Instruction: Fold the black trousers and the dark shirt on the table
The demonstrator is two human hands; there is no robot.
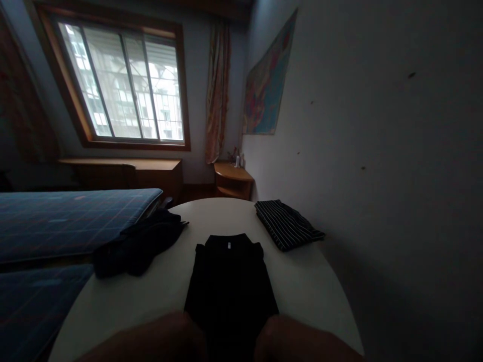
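Note:
A black shirt (230,281) lies on the white round table (211,216), its collar facing away from me and a small pale label at the neck. Both of its sides are folded in, giving a narrow shape. At the lower left of the shirt, my left hand (183,334) is closed on the fabric. Across from it, my right hand (275,334) grips the lower right part, also closed. Dark cloth and the frame's bottom edge hide most of the fingertips.
A crumpled dark garment (143,244) rests at the table's left edge. Toward the back right lies a folded black garment with white stripes (285,223). A blue plaid mattress (75,221) is on the left, and a bare wall (370,125) rises on the right.

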